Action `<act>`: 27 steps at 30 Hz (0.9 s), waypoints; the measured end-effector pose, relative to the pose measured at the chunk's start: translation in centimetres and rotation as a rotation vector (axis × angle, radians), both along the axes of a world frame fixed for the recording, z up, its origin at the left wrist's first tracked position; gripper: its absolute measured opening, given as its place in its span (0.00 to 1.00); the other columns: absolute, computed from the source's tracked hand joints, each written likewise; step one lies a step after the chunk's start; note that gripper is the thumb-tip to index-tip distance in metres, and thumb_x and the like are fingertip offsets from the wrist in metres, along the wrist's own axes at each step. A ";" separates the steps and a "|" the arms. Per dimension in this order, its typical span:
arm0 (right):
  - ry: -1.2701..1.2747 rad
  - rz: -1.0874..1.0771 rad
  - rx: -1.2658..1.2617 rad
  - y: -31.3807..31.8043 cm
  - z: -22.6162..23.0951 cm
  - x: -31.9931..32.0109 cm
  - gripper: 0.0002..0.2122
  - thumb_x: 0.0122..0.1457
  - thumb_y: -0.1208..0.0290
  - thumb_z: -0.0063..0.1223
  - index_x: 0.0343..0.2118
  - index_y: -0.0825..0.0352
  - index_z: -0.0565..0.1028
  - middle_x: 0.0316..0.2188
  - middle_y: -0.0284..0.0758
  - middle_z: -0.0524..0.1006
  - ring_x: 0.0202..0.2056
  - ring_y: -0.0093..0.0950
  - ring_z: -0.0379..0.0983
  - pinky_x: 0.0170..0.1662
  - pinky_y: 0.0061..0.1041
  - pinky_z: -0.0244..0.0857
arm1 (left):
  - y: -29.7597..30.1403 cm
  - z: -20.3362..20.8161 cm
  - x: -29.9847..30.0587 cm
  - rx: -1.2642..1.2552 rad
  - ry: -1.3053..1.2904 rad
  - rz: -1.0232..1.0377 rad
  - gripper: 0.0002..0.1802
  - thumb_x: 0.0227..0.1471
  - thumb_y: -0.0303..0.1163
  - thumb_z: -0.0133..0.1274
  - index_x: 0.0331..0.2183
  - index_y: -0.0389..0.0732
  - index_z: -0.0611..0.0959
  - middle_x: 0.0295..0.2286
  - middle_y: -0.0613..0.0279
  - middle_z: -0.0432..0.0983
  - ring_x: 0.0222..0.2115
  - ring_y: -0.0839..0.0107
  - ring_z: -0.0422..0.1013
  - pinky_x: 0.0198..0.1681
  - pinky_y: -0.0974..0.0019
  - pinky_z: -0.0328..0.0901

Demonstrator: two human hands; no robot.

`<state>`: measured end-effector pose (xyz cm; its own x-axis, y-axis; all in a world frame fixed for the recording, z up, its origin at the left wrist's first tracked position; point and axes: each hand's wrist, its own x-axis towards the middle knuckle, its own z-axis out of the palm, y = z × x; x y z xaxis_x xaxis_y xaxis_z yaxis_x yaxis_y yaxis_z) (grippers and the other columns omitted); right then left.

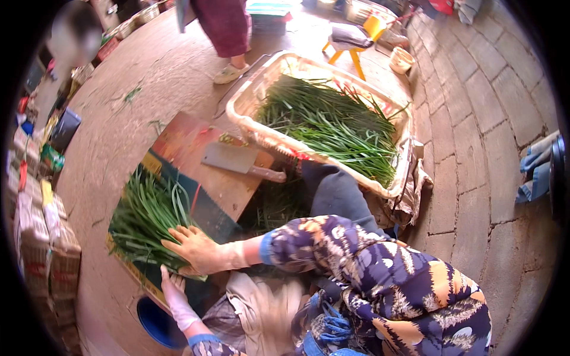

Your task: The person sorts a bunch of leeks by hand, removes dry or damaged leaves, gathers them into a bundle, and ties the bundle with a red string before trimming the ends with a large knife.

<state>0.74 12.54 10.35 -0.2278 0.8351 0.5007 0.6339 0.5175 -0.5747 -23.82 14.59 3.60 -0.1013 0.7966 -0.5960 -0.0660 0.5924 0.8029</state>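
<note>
A large bunch of garlic chives (148, 213), long and flat-leaved, lies on a dark green sheet (219, 216) at the left. My right hand (199, 249), in an orange glove, rests on top of the bunch with its fingers spread. By the near end of the leaves is my left hand (178, 299) in a pale pink glove. Its thumb stands apart, and its other fingers are partly hidden beside the chives. A cleaver (230, 158) with a wooden handle lies untouched on the wooden board (184, 139) beyond.
A large pale plastic crate (244, 98) of chives stands ahead on the right. Behind it are a yellow-legged stool (354, 54) and a small bucket (402, 60). A blue bucket (155, 323) is near my left arm. Another person's leg (222, 26) shows at the top.
</note>
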 end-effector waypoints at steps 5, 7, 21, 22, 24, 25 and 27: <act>0.108 -0.016 0.080 -1.2 0.4 19.7 0.26 0.40 0.68 0.63 0.46 0.67 0.72 0.42 0.46 0.72 0.44 0.46 0.69 0.48 0.42 0.65 | -0.9 2.1 0.5 0.425 0.660 0.125 0.38 0.59 0.49 0.47 0.59 0.29 0.63 0.59 0.41 0.57 0.58 0.57 0.60 0.59 0.59 0.56; -0.012 -0.312 0.061 -3.0 -1.6 31.0 0.25 0.42 0.62 0.65 0.45 0.66 0.74 0.41 0.44 0.73 0.45 0.44 0.70 0.49 0.37 0.66 | -1.1 3.0 1.8 0.609 0.866 0.065 0.33 0.61 0.41 0.47 0.58 0.26 0.64 0.57 0.43 0.63 0.55 0.58 0.63 0.59 0.63 0.57; -0.403 -0.810 -1.018 -22.5 -10.7 49.0 0.51 0.42 0.59 0.68 0.66 0.68 0.48 0.44 0.52 0.71 0.41 0.46 0.74 0.43 0.41 0.70 | -2.2 2.1 20.5 0.963 0.648 -0.365 0.26 0.63 0.33 0.45 0.58 0.31 0.65 0.52 0.53 0.69 0.51 0.66 0.66 0.56 0.66 0.59; -0.485 -0.799 -1.028 -22.0 -11.5 49.4 0.49 0.42 0.61 0.66 0.66 0.68 0.48 0.42 0.50 0.73 0.38 0.46 0.75 0.40 0.41 0.71 | -2.6 1.9 21.8 0.967 0.598 -0.391 0.25 0.63 0.32 0.45 0.58 0.31 0.65 0.52 0.54 0.69 0.52 0.66 0.66 0.56 0.66 0.59; -0.366 -0.748 -1.008 -21.3 -10.4 51.1 0.44 0.43 0.67 0.61 0.64 0.69 0.53 0.32 0.49 0.77 0.35 0.42 0.77 0.38 0.38 0.72 | -3.7 1.7 24.5 0.912 0.497 -0.391 0.25 0.62 0.29 0.46 0.58 0.32 0.66 0.51 0.54 0.69 0.51 0.67 0.66 0.56 0.66 0.59; -0.326 -0.708 -1.055 -20.9 -9.5 52.5 0.42 0.43 0.67 0.61 0.63 0.69 0.55 0.32 0.50 0.78 0.35 0.42 0.77 0.38 0.37 0.72 | -4.4 2.2 25.6 0.893 0.508 -0.427 0.23 0.61 0.28 0.46 0.57 0.34 0.68 0.51 0.55 0.70 0.51 0.67 0.67 0.56 0.66 0.60; -0.230 -0.631 -1.136 -19.6 -6.0 55.1 0.39 0.42 0.68 0.62 0.61 0.67 0.61 0.34 0.50 0.78 0.37 0.43 0.77 0.39 0.36 0.72 | -5.6 2.2 26.1 0.907 0.506 -0.484 0.22 0.61 0.27 0.46 0.57 0.34 0.69 0.50 0.55 0.71 0.50 0.67 0.67 0.56 0.66 0.60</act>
<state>55.81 -7.10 4.35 0.3681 0.7551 -0.5425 0.7279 -0.5971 -0.3372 2.32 8.99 5.84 0.2684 0.9331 0.2392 0.4636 -0.3428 0.8171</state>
